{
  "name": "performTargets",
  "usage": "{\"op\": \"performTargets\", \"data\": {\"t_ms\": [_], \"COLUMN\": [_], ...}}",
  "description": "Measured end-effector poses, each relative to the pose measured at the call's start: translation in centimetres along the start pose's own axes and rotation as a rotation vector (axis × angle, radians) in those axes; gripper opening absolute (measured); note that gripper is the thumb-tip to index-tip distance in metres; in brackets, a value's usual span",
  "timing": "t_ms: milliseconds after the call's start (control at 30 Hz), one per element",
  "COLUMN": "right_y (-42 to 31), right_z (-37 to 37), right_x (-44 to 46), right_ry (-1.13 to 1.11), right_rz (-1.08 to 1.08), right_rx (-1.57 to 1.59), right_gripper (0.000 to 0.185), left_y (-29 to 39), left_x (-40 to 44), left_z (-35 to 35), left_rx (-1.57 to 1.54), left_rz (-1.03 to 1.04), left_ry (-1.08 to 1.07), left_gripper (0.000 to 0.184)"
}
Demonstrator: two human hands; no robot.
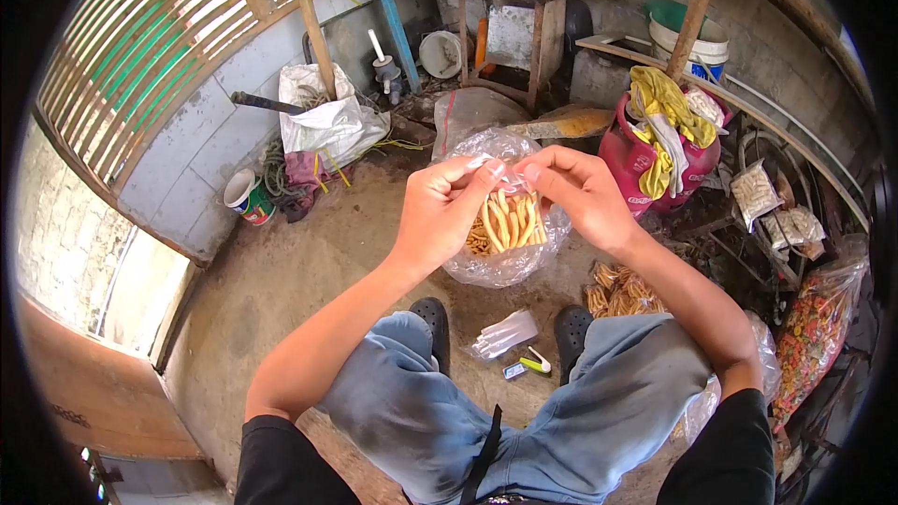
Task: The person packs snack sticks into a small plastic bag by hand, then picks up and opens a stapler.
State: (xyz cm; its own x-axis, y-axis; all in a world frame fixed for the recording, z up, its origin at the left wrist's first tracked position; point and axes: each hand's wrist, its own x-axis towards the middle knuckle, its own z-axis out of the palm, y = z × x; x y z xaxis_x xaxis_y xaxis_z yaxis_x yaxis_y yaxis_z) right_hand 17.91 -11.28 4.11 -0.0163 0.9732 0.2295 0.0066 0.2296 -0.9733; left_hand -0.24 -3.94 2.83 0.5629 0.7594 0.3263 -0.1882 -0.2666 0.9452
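Note:
Between both hands hangs a small clear plastic bag of stick snacks (pixel 511 224), yellow-brown and upright inside it. My left hand (pixel 447 201) pinches the top edge of the bag on its left side with thumb and fingers. Opposite it, my right hand (pixel 580 189) pinches the same top edge, thumb against fingers, close to the other thumb. Just beyond and below the small bag stands a large clear plastic bag (pixel 500 269), partly hidden by it, with more snack sticks inside.
Between my shoes lie a stack of clear plastic bags (pixel 505 332), a green and white tool (pixel 536 362) like a stapler and a small blue box (pixel 514 371). Filled snack packs (pixel 622 293) lie right. A pink tank (pixel 645 154) and a bag of colourful snacks (pixel 823 327) stand farther right.

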Motion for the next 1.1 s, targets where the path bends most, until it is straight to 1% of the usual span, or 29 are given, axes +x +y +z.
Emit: {"op": "performTargets", "data": {"t_ms": [133,200,233,300,433,533,600,733,833,900,1033,1100], "right_y": [-0.1,-0.1,-0.2,-0.6,-0.4,0.0,0.0,0.1,-0.1,0.1,0.3,0.8], "right_z": [-0.1,-0.5,-0.3,0.1,-0.1,-0.4,-0.2,-0.2,0.1,-0.3,0.0,-0.1], "right_x": [0.2,0.2,0.2,0.1,0.2,0.5,0.5,0.5,0.4,0.4,0.4,0.6], "right_ry": [-0.016,-0.110,-0.111,0.002,-0.022,-0.067,-0.036,-0.038,-0.004,-0.041,-0.015,0.004], "right_rz": [0.030,0.167,0.167,0.246,0.205,0.185,0.131,0.152,0.179,0.163,0.137,0.112], "right_rx": [-0.030,-0.011,-0.012,0.119,0.071,0.044,0.096,0.103,0.102,0.019,-0.033,-0.025], "right_gripper": [0.023,0.021,0.021,0.019,0.017,0.014,0.016,0.020,0.020,0.020,0.018,0.017], "left_y": [-0.1,-0.1,-0.1,-0.1,0.1,0.2,-0.1,-0.4,-0.1,0.3,-0.2,-0.2], "left_x": [-0.3,-0.3,-0.3,-0.2,-0.3,-0.4,-0.3,-0.2,-0.2,-0.3,-0.2,-0.2], "left_z": [0.2,0.1,0.0,0.0,0.1,0.2,0.4,0.5,0.5,0.5,0.6,0.7], "left_rx": [0.040,0.146,0.145,0.205,0.240,0.168,0.127,0.119,0.167,0.331,0.325,0.126], "left_rz": [0.049,0.118,0.118,0.131,0.152,0.103,0.069,0.088,0.131,0.162,0.153,0.050], "left_ry": [-0.001,-0.030,-0.029,-0.026,-0.039,-0.045,0.021,0.039,0.037,-0.002,0.010,0.009], "left_gripper": [0.018,0.018,0.018,0.018,0.018,0.018,0.018,0.018,0.018,0.017,0.017,0.016]}}
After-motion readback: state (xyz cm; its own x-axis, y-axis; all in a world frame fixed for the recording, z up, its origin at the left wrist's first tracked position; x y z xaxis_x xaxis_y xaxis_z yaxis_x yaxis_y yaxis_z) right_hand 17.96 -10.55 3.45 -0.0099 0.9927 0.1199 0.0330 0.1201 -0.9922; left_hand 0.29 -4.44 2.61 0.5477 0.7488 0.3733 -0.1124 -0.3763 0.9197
